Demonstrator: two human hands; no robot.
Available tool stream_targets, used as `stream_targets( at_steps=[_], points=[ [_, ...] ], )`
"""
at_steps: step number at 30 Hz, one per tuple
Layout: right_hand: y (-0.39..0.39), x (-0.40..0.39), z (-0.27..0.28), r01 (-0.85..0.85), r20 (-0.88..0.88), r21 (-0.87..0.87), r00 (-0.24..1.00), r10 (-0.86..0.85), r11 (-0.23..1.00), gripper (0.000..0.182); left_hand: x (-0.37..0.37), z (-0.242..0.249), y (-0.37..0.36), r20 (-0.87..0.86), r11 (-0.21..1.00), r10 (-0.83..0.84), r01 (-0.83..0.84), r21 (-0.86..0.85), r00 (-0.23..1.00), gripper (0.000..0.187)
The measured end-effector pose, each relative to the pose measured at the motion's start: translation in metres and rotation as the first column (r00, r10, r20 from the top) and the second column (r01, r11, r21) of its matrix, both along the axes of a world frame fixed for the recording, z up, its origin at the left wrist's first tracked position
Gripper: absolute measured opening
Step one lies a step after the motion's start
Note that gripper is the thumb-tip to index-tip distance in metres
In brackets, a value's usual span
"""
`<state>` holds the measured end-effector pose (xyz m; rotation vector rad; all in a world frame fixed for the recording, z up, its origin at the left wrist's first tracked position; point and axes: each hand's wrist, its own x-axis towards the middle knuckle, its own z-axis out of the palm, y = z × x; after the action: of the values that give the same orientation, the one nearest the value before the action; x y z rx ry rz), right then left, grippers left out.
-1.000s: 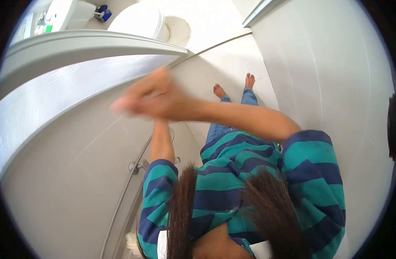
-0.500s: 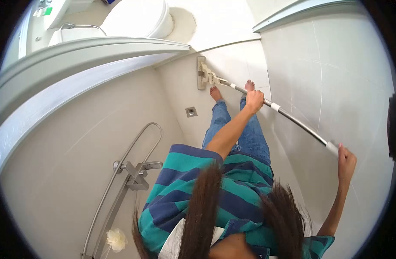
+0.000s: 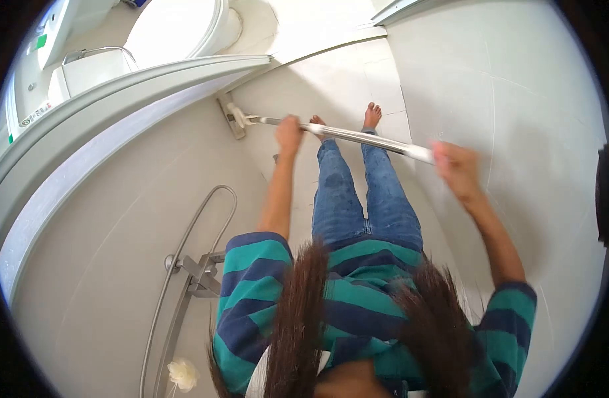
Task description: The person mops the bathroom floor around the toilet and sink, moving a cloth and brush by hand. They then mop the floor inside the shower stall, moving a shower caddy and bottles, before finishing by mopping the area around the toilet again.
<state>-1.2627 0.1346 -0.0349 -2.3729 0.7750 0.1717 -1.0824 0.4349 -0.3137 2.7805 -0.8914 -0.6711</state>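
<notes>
Our left hand (image 3: 290,136) wraps the pole (image 3: 364,137) of the mop, and our right hand (image 3: 458,169) grasps its white end (image 3: 419,153). We have the mop head (image 3: 230,117) close beside the wall (image 3: 125,219), left of our bare feet (image 3: 372,117).

silver pole (image 3: 357,136), teal-navy striped shirt (image 3: 364,306)

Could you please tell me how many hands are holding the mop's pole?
2: the left hand grips the pole nearer the mop head, and the right hand holds the white end farther from it. No others are visible.
</notes>
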Motion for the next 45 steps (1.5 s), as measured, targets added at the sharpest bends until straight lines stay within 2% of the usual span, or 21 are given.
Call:
stream_targets(
  at_steps=[1, 2, 5, 6, 8, 10, 13, 16, 18, 19, 20, 21, 23, 26, 28, 30, 32, 34, 37, 43, 45],
  points=[
    [0.02, 0.038, 0.009, -0.137, 0.035, -0.182, 0.989, 0.146, 0.974, 0.031, 0.019, 0.015, 0.003, -0.017, 0.998, 0.045, -0.046, -0.031, 0.999, 0.01],
    [0.02, 0.068, 0.02, -0.164, 0.046, -0.209, 0.983, 0.177, 0.964, 0.031, 0.037, 0.031, -0.006, -0.029, 0.993, 0.094, -0.096, -0.065, 0.995, 0.01],
    [0.004, 0.1, 0.045, -0.28, 0.063, -0.215, 0.952, 0.299, 0.936, 0.031, 0.049, 0.024, -0.009, 0.206, 0.992, -0.016, 0.042, -0.122, 0.979, 0.01],
    [-0.003, 0.105, 0.051, -0.323, 0.07, -0.215, 0.936, 0.344, 0.922, 0.032, 0.042, 0.031, -0.01, 0.139, 0.995, 0.06, -0.049, -0.083, 0.988, 0.009],
    [-0.025, 0.093, 0.075, -0.241, 0.131, -0.137, 0.957, 0.259, 0.961, 0.03, 0.024, 0.038, -0.045, 0.01, 0.979, 0.202, -0.201, -0.027, 0.979, 0.009],
    [-0.041, 0.075, 0.103, -0.106, 0.067, -0.199, 0.99, 0.121, 0.974, 0.027, -0.006, 0.034, -0.071, 0.034, 0.948, 0.121, -0.106, -0.3, 0.992, 0.009],
    [-0.056, 0.062, 0.118, -0.011, -0.099, -0.232, 0.995, -0.012, 0.973, 0.026, -0.009, 0.054, -0.107, 0.018, 0.971, -0.03, 0.034, -0.237, 0.999, 0.013],
    [-0.069, 0.047, 0.066, 0.097, -0.022, 0.024, 0.995, -0.096, 0.995, 0.026, -0.007, 0.034, -0.085, -0.074, 0.985, -0.041, 0.028, -0.173, 0.996, 0.016],
    [-0.039, 0.052, 0.013, -0.081, 0.307, -0.094, 0.946, 0.106, 0.992, 0.025, 0.012, 0.017, -0.035, -0.123, 0.999, 0.023, -0.029, -0.042, 0.992, 0.016],
    [-0.021, 0.063, 0.015, -0.085, 0.093, -0.036, 0.992, 0.088, 0.996, 0.023, 0.021, 0.017, -0.013, -0.161, 0.996, 0.074, -0.066, 0.054, 0.984, 0.015],
    [0.002, 0.077, 0.018, -0.077, -0.117, 0.027, 0.99, 0.079, 0.997, 0.021, 0.031, 0.021, -0.001, -0.098, 1.0, 0.009, -0.007, 0.021, 0.995, 0.014],
    [0.012, 0.089, 0.023, -0.092, -0.05, -0.001, 0.995, 0.092, 0.996, 0.02, 0.041, 0.024, 0.0, -0.024, 0.999, -0.046, 0.045, -0.01, 0.999, 0.014],
    [0.015, 0.099, 0.044, -0.099, 0.071, -0.068, 0.992, 0.104, 0.993, 0.019, 0.044, 0.014, -0.019, 0.021, 0.999, 0.034, -0.034, -0.021, 0.999, 0.013],
    [-0.002, 0.101, 0.075, -0.183, -0.007, -0.215, 0.983, 0.185, 0.959, 0.022, 0.034, 0.022, -0.038, -0.054, 0.995, 0.071, -0.075, -0.07, 0.996, 0.012],
    [-0.017, 0.087, 0.103, 0.101, 0.039, -0.049, 0.994, -0.099, 0.994, 0.025, 0.035, 0.043, -0.082, -0.128, 0.993, 0.017, -0.032, -0.111, 0.992, 0.012],
    [-0.034, 0.067, 0.143, 0.027, -0.153, -0.253, 0.986, -0.068, 0.967, 0.026, 0.005, 0.053, -0.125, -0.181, 0.986, -0.064, 0.034, -0.163, 0.981, 0.011],
    [-0.048, 0.037, 0.178, 0.023, -0.18, -0.349, 0.979, -0.091, 0.937, 0.026, -0.026, 0.06, -0.173, -0.185, 0.959, -0.138, 0.084, -0.269, 0.973, 0.008],
    [-0.056, 0.006, 0.205, 0.101, -0.174, -0.441, 0.965, -0.196, 0.892, 0.027, -0.052, 0.087, -0.213, -0.205, 0.91, -0.214, 0.119, -0.398, 0.955, 0.006],
    [-0.06, -0.038, 0.24, 0.152, -0.308, -0.526, 0.883, -0.354, 0.837, 0.026, -0.095, 0.104, -0.266, -0.26, 0.901, -0.292, 0.174, -0.398, 0.92, 0.01],
    [-0.022, -0.076, 0.275, 0.282, -0.243, -0.592, 0.831, -0.501, 0.755, 0.029, -0.148, 0.119, -0.314, -0.275, 0.79, -0.392, 0.168, -0.59, 0.878, 0.013],
    [-0.005, -0.069, 0.274, 0.19, -0.234, -0.668, 0.864, -0.446, 0.72, 0.031, -0.154, 0.116, -0.313, -0.28, 0.791, -0.338, 0.111, -0.602, 0.899, 0.013]
  ],
)
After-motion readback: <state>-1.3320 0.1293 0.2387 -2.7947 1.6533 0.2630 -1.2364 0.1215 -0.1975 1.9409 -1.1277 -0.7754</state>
